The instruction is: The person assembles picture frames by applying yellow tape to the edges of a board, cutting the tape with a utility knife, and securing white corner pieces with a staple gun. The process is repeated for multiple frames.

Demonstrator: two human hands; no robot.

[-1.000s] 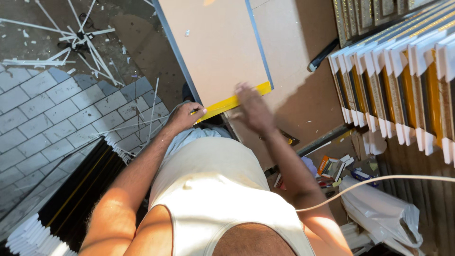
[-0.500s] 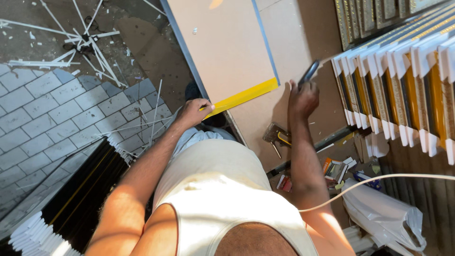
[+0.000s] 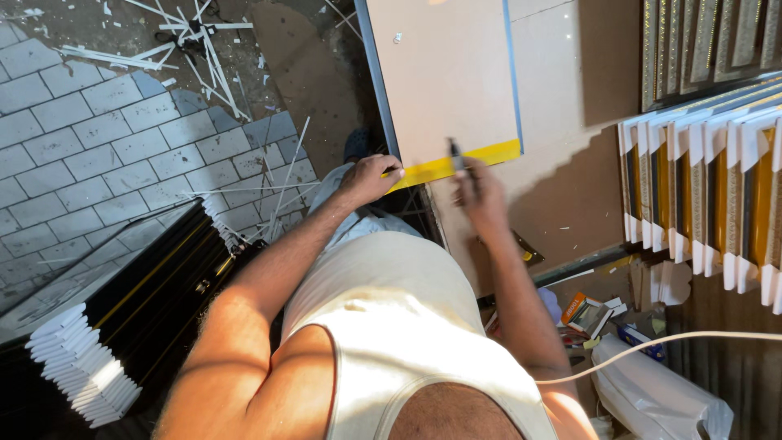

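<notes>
**Marker brought back to the yellow ruler**

Head view: half a second ago the right hand [image 3: 481, 191] was off to the right, reaching by the stacked frames; now it is back over the board [image 3: 444, 77], its fingers closed round a dark marker [image 3: 456, 156] held upright, tip pointing down toward the yellow ruler [image 3: 456, 165]. The motion blur on this hand suggests it is not yet settled. A second ago it lay flat on the ruler with nothing in it, so the tool is newly picked up, and the marking along the edge looks ready to begin.

The left hand [image 3: 371, 178] has stayed put throughout: fingers pressed down and curled over the ruler's left end, at the board's dark edge, pinning it.

The ruler lies slanted across the lower edge of the pale board, which rests on a brown bench [image 3: 562, 195]. It spans between the two hands, the left hand touching it, the marker just above its middle part.

Stacked picture frames [image 3: 717, 195] stand well to the right; white corner pieces [image 3: 81, 367] are piled at lower left, beside grey paving [image 3: 90, 155].
</notes>
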